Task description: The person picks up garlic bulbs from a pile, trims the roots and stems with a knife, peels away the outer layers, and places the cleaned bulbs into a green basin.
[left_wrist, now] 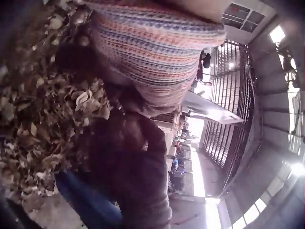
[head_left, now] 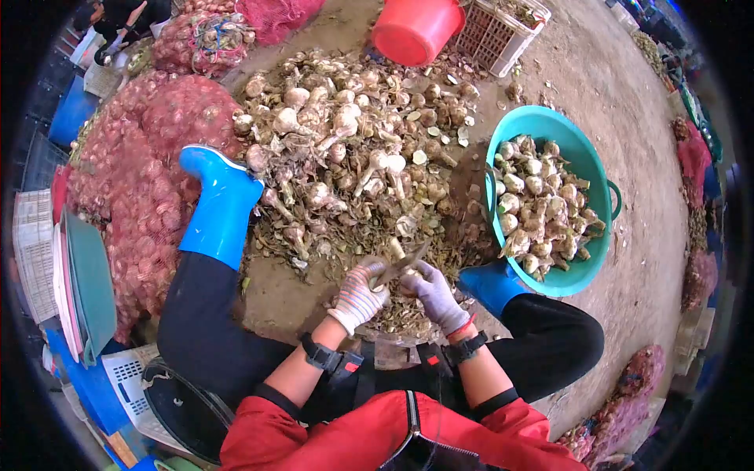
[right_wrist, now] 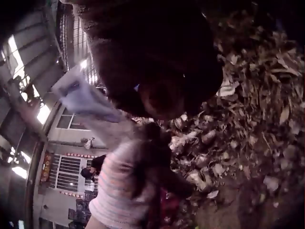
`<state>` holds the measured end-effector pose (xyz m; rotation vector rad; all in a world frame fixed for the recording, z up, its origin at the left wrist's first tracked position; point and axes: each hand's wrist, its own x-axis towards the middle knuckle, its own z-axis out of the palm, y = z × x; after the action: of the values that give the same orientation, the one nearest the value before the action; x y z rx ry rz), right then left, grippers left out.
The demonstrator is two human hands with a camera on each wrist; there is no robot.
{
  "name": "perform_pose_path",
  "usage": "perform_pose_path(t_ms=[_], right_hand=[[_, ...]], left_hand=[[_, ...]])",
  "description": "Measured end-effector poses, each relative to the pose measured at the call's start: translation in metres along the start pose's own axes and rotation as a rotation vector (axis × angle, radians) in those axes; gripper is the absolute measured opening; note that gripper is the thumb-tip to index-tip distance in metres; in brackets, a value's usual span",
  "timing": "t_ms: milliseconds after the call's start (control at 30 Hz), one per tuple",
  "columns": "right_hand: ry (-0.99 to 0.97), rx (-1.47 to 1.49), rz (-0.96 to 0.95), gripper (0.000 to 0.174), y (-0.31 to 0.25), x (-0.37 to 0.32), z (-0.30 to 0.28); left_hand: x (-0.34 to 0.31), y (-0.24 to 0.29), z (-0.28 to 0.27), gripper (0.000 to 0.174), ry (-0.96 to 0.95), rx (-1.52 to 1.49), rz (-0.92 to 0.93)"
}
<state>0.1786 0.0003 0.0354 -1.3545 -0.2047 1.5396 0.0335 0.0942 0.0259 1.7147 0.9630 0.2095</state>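
Before the seated person's lap, the left hand, in a striped knit glove, grips a knife. Its blade slants up toward the right and crosses in front of the other hand; the left wrist view also shows the blade sticking out past the glove. In a pale grey-violet glove, the right hand holds a garlic bulb close against the blade. A pale garlic stem points up beside the blade. Most of the bulb is hidden by fingers, and the right wrist view is dark there.
A large heap of stemmed garlic lies ahead on the floor over dry skins. To the right, a teal basin holds trimmed bulbs. Red net sacks bulge at the left. A red bucket and a crate stand behind the heap.
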Motion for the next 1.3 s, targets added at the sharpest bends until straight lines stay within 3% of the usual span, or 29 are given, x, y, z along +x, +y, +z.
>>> perform_pose_path(t_ms=[33,67,100,133,167,233,300,367,400,433,500,533,567,600,633,700,733,767,833,867,1000,1067,1100,1133,1167,1200,1233,1267,1300], right_hand=[[-0.022,-0.315,-0.16,0.034,0.002,0.0,-0.005],[-0.018,-0.245,-0.136,0.032,0.004,0.003,-0.011],[-0.021,-0.232,-0.248,0.031,-0.019,-0.011,-0.014],[0.053,0.073,-0.332,0.036,-0.019,-0.009,-0.03],[-0.045,0.527,-0.43,0.05,-0.032,-0.011,-0.044],[-0.063,0.931,-0.512,0.065,-0.083,-0.032,-0.032],[0.076,0.877,-0.481,0.06,-0.078,-0.023,-0.043],[0.132,0.632,-0.333,0.056,-0.042,-0.002,-0.061],[0.191,0.441,-0.261,0.052,-0.034,0.005,-0.054],[0.169,0.41,-0.226,0.051,-0.027,0.009,-0.047],[0.183,-0.131,-0.259,0.056,-0.014,0.02,-0.038],[0.184,-0.293,-0.391,0.058,-0.01,0.026,-0.031],[0.187,-0.456,-0.515,0.06,-0.004,0.028,-0.023],[0.173,-0.531,-0.501,0.063,-0.012,0.023,-0.013],[0.196,-0.437,-0.447,0.065,0.003,0.032,-0.012],[-0.164,-0.071,-0.104,0.067,-0.007,0.03,-0.008],[-0.125,-0.047,-0.07,0.066,-0.008,0.025,-0.008],[-0.123,-0.045,-0.076,0.066,-0.011,0.019,-0.007],[-0.13,-0.1,-0.153,0.068,-0.017,0.01,-0.009],[-0.168,-0.049,-0.338,0.072,0.004,0.015,-0.016],[-0.168,-0.251,-0.517,0.08,0.021,0.02,-0.032],[-0.038,-0.606,-0.556,0.079,0.022,0.023,-0.039],[-0.041,-0.607,-0.556,0.079,0.017,0.02,-0.038],[-0.08,-0.55,-0.587,0.077,0.014,0.014,-0.037],[-0.118,-0.499,-0.621,0.075,0.008,0.01,-0.036],[-0.015,-0.516,-0.479,0.071,-0.007,-0.003,-0.017],[-0.023,-0.52,-0.473,0.071,-0.013,-0.009,-0.017],[-0.029,-0.538,-0.35,0.069,-0.019,-0.01,-0.019],[-0.038,-0.554,-0.221,0.067,-0.021,-0.01,-0.019]], left_hand=[[0.0,-0.004,-0.005,0.039,0.025,0.255,-0.014],[0.006,-0.019,-0.008,0.04,-0.008,0.15,-0.146],[0.013,-0.038,-0.014,0.037,0.018,0.35,-0.168],[0.028,-0.053,-0.023,0.035,0.076,0.423,-0.199],[0.038,-0.069,-0.028,0.033,0.127,0.49,-0.242],[0.076,-0.095,-0.034,0.031,0.556,0.348,-0.032],[0.121,-0.09,-0.06,0.031,0.533,0.36,-0.119],[0.163,-0.116,-0.072,0.026,0.557,0.366,-0.244],[0.162,-0.097,-0.076,0.023,0.502,0.258,-0.403],[0.159,-0.089,-0.08,0.02,0.508,0.213,-0.336],[0.126,-0.043,-0.072,0.021,0.527,0.084,-0.286],[0.127,-0.074,-0.057,0.024,0.378,-0.549,-0.156],[0.11,-0.066,-0.047,0.027,0.306,-0.577,-0.079],[0.093,-0.057,-0.037,0.031,0.231,-0.608,-0.005],[0.06,0.006,-0.032,0.035,0.249,-0.048,0.011],[0.032,0.02,-0.013,0.039,0.036,-0.178,-0.217],[0.027,0.005,-0.002,0.036,-0.011,-0.42,-0.033],[0.022,-0.01,0.003,0.036,-0.014,-0.418,-0.028],[0.016,0.003,-0.002,0.033,0.19,0.204,0.129],[0.01,0.016,-0.01,0.035,0.139,0.456,0.238],[-0.008,0.022,-0.011,0.047,0.0,0.651,0.274],[-0.009,0.016,-0.007,0.045,0.002,0.629,0.3],[-0.009,0.021,-0.009,0.044,0.006,0.612,0.325],[-0.013,0.035,-0.011,0.043,-0.041,0.63,0.183],[-0.008,0.033,-0.013,0.043,-0.039,0.629,0.181],[-0.006,0.028,-0.012,0.043,-0.079,0.682,0.088],[-0.004,0.02,-0.011,0.043,-0.12,0.736,-0.004],[-0.004,0.007,-0.009,0.039,-0.005,0.668,0.224],[0.005,-0.008,-0.011,0.039,0.001,0.668,0.214]])
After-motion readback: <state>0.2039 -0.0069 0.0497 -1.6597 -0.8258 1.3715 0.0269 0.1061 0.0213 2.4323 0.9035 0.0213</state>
